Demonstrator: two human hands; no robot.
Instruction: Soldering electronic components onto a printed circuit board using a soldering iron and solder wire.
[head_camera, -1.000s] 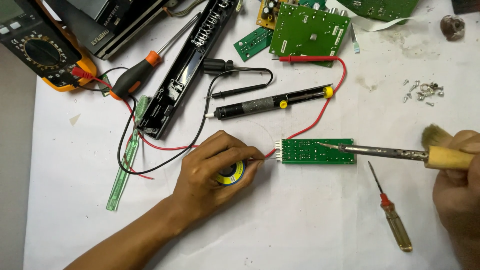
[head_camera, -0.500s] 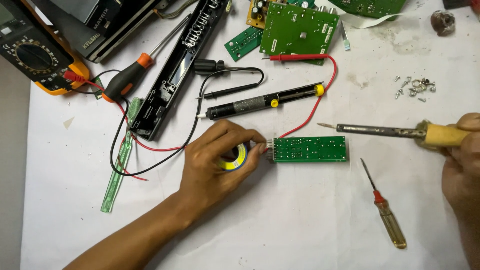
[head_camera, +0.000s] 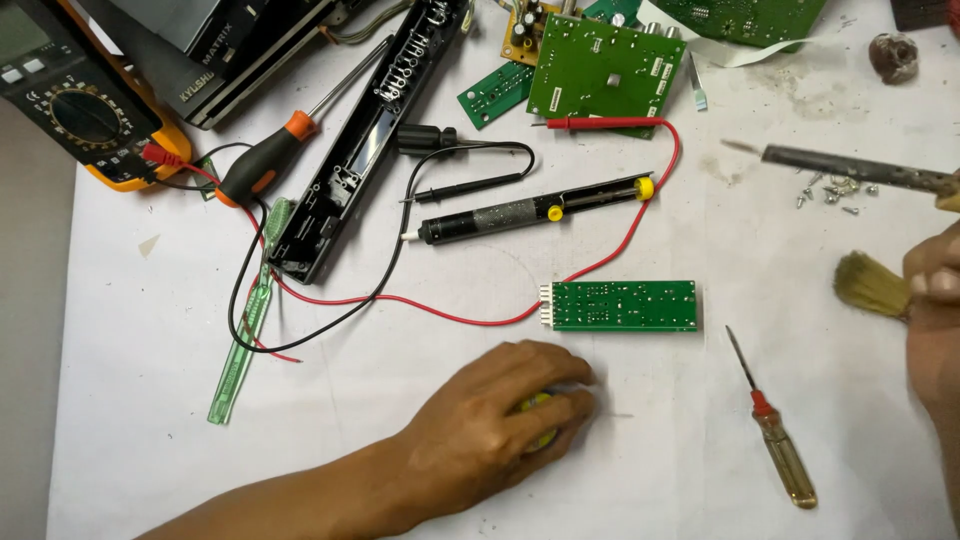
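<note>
My left hand (head_camera: 500, 415) lies on the white table, fingers closed around a small yellow solder spool (head_camera: 537, 420), a short way below the small green circuit board (head_camera: 623, 305). At the right edge my right hand (head_camera: 935, 320) holds a soldering iron (head_camera: 855, 167) whose metal shaft points left, lifted well away from the board, and a small bristle brush (head_camera: 872, 285). A red wire (head_camera: 470, 315) runs into the board's white connector.
Black desoldering pump (head_camera: 530, 212), red and black probe leads, an orange-handled screwdriver (head_camera: 262, 167), a yellow multimeter (head_camera: 75, 110), a black plastic casing (head_camera: 365, 140), larger green boards (head_camera: 605, 70), loose screws (head_camera: 825, 190), an amber-handled screwdriver (head_camera: 775, 440) and a green plastic strip (head_camera: 245, 340).
My right hand has drawn the soldering iron off the small board, up and to the right. My left hand has slid the solder spool down and away from the board's connector.
</note>
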